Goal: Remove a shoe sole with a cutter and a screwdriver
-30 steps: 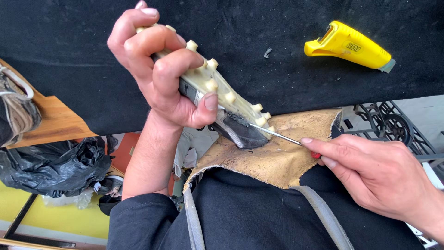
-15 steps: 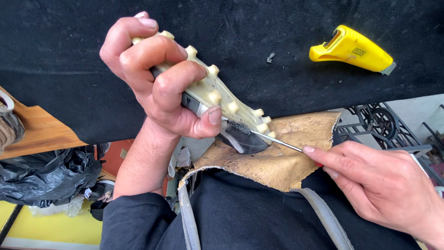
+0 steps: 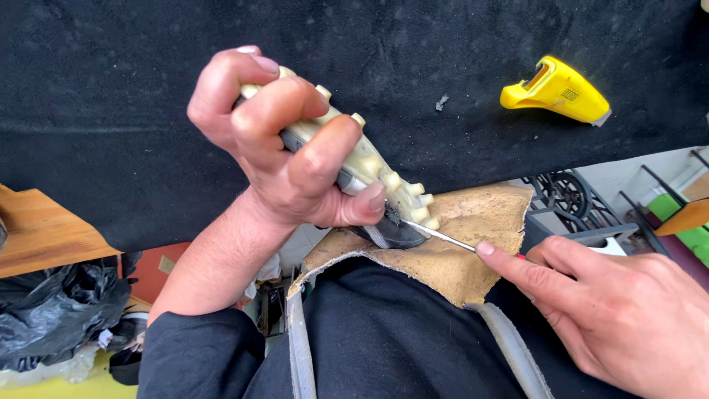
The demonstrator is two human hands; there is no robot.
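A wide black cloth point(image 3: 111, 111) covers the bench and fills most of the view. Below it, a tan leather apron point(image 3: 450, 258) lies across the person's lap, over dark clothing. The left hand point(image 3: 288, 162) is closed tightly around a cleated shoe point(image 3: 369, 166), sole up, its cream studs showing between the fingers, its dark heel end pressed down on the apron's top edge. The right hand point(image 3: 620, 318) pinches a thin metal awl point(image 3: 439, 235) between forefinger and thumb, the tip set right at the seam where sole meets upper, just beside the left thumb. A yellow tool point(image 3: 555, 90) lies on the cloth, well apart from both hands. A black bag point(image 3: 52, 310) sits low at the left, beside a wooden board point(image 3: 40, 236).

The risk, as I see it, is the point slipping off the hard sole and running into the left thumb, which sits almost against it; a hard push at a shallow angle would do that. The shoe could also twist in the grip, since only its heel is braced.

The left hand hides most of the shoe, so its toe cannot be seen. The awl's handle is buried in the right palm, and the tip itself is too fine to tell whether it has entered the seam. The right wrist is cut off by the frame.
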